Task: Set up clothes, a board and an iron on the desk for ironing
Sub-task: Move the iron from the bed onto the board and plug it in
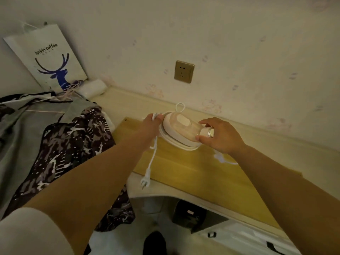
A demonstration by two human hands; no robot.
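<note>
Wall socket (184, 71) behind desk (276, 144); left hand (150, 124) fingers clamp cord (152, 159), right hand (220, 137) fingers pinch iron (181, 130); clothes (60, 140) left.

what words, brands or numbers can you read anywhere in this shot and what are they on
"luckin coffee" on the white paper bag leaning against the wall, above its blue deer logo.
A smaller line of print just under that brand name is too small to read.
The iron, its plug and the wall socket show no legible text.
</note>
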